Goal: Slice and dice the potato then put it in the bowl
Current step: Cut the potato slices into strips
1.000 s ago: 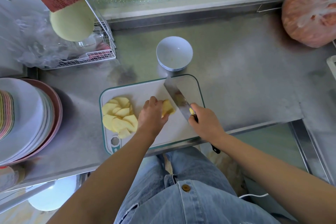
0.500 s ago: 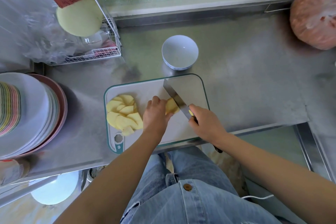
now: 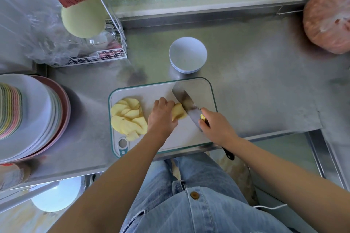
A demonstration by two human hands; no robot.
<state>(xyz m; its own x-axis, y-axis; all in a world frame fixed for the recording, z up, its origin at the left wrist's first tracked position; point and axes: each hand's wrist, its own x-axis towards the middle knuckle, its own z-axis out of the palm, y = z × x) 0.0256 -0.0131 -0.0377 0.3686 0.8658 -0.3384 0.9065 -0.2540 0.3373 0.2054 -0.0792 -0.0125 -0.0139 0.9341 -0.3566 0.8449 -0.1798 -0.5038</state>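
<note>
My left hand [image 3: 162,117] is gripping the potato piece [image 3: 179,112] (right beside the knife [image 3: 184,98]); any slip is likely risking a cut.

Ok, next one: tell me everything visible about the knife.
The knife is a cleaver with a broad, shiny steel-looking blade, a yellow sticker near its heel and a dark handle. The right hand grips the handle. The blade runs diagonally across the cutting board, its edge against the potato piece that the left hand holds.
</note>
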